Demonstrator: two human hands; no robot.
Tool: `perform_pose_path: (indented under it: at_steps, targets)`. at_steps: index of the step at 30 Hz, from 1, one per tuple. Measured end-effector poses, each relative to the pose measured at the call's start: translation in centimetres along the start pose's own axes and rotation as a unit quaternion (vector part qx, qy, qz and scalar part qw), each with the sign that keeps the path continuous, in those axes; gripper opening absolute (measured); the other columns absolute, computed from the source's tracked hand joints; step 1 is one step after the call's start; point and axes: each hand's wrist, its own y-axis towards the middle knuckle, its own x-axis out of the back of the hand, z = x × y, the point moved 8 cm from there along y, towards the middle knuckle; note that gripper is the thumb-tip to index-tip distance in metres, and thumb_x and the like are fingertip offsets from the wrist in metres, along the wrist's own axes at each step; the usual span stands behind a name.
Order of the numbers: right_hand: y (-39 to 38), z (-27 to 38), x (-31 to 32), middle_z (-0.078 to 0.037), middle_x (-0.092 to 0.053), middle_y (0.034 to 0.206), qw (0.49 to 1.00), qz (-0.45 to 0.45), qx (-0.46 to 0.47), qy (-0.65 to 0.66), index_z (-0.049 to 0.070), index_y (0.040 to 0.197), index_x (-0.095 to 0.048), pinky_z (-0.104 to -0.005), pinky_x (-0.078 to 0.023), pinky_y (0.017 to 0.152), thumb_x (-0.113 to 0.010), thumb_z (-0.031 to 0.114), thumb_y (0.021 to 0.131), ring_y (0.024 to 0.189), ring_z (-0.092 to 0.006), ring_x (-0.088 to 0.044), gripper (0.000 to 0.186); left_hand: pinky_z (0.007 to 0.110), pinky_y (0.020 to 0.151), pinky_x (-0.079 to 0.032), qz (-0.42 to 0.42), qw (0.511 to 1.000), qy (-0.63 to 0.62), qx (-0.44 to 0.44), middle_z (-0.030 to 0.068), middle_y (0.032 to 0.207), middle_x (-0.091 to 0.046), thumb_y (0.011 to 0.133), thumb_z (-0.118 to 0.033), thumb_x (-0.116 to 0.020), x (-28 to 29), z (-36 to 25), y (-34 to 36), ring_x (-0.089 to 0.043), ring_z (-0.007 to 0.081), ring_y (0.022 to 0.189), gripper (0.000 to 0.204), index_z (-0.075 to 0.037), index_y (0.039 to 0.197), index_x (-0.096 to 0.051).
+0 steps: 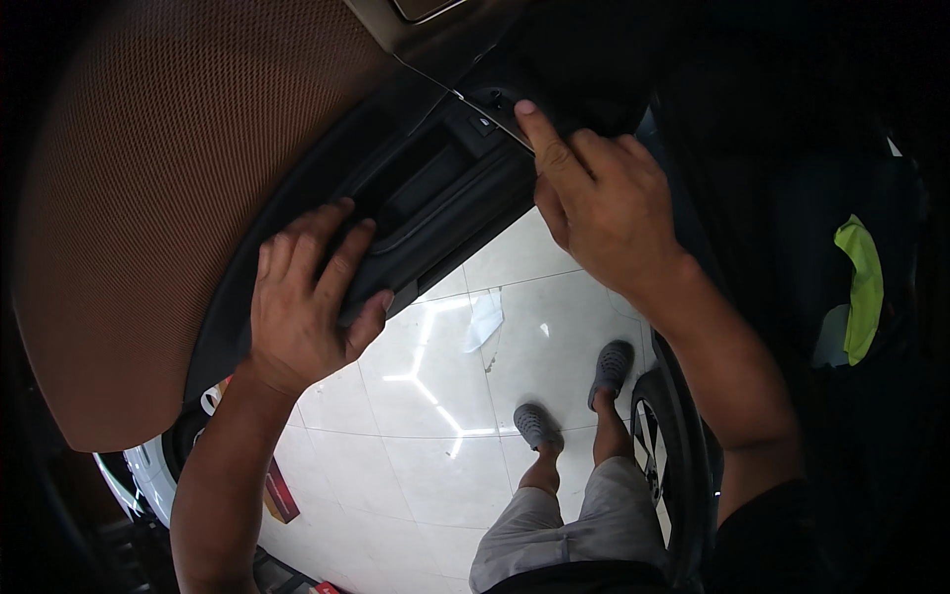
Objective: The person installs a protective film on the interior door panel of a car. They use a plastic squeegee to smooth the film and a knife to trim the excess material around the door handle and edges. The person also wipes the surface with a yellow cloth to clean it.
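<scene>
A black door armrest panel [435,267] with a recessed pull pocket [421,183] runs diagonally across the upper middle. My left hand [307,297] lies on its near end, fingers apart, with the fingertips at the edge of the pocket. A slim metal pick-like tool [500,123] reaches from my right hand [614,198] past a small window switch [483,123]. Its far end meets the trim beyond the switch. My right index finger stretches along the tool, and the other fingers curl around its hidden end.
Brown perforated trim [198,178] covers the upper left. Below the panel is a glossy tiled floor [426,495] and my feet in grey clogs [537,426]. A car wheel [648,426] stands by my legs. A yellow-green cloth [863,287] lies at the right, and a red box [280,495] at lower left.
</scene>
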Motion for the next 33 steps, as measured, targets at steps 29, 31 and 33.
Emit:
perform_pose_path:
  at_steps: [29, 31, 33]
  targets:
    - [1.9, -3.6, 1.8, -0.001, -0.053, 0.073, 0.985, -0.011, 0.111, -0.131, 0.011, 0.139, -0.058, -0.0313, -0.045, 0.066, -0.071, 0.004, 0.081, 0.065, -0.0132, -0.053, 0.06, 0.046, 0.094, -0.042, 0.002, 1.0, 0.013, -0.009, 0.02, 0.136, -0.052, 0.086, -0.039, -0.067, 0.1, -0.1, 0.2, -0.053, 0.0348, 0.12, 0.057, -0.003, 0.129, -0.059]
    - [2.5, -3.8, 2.0, -0.001, -0.054, 0.073, 0.981, -0.002, 0.128, -0.149, 0.012, 0.138, -0.058, -0.0314, -0.045, 0.068, -0.07, 0.005, 0.082, 0.068, -0.0134, -0.053, 0.058, 0.046, 0.094, -0.042, 0.001, 1.0, 0.015, -0.01, 0.0202, 0.135, -0.053, 0.086, -0.038, -0.067, 0.3, 0.0, 0.1, -0.053, 0.0348, 0.12, 0.056, -0.003, 0.129, -0.059]
    - [3.5, -3.6, 2.5, -0.004, -0.053, 0.073, 0.977, 0.028, 0.155, -0.144, 0.004, 0.13, -0.062, -0.0333, -0.041, 0.063, -0.067, 0.009, 0.085, 0.065, -0.0165, -0.052, 0.045, 0.046, 0.094, -0.042, -0.001, 1.0, 0.017, -0.009, 0.0203, 0.135, -0.053, 0.086, -0.038, -0.067, 0.4, 0.1, 0.0, -0.053, 0.0347, 0.12, 0.056, -0.003, 0.129, -0.059]
